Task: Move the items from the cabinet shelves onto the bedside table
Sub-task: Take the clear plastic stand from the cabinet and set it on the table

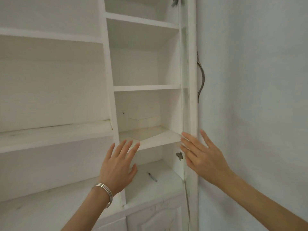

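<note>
A white cabinet [146, 87] with narrow open shelves fills the middle of the head view. A small dark pen [152, 176] lies on the lowest open shelf. My left hand [118, 165], with silver bangles at the wrist, is raised with straight spread fingers in front of the shelf edge [158, 142], above and left of the pen. My right hand [201, 155] is also raised with spread fingers, at the cabinet's right post. Neither hand holds anything. The upper shelves show nothing on them.
Wider white shelves [50, 135] run off to the left. A pale wall [258, 97] stands close on the right, with a dark cable [202, 77] running behind the cabinet post. A metal hinge piece [179, 155] sits inside the cabinet's right wall. Cabinet doors [158, 217] lie below.
</note>
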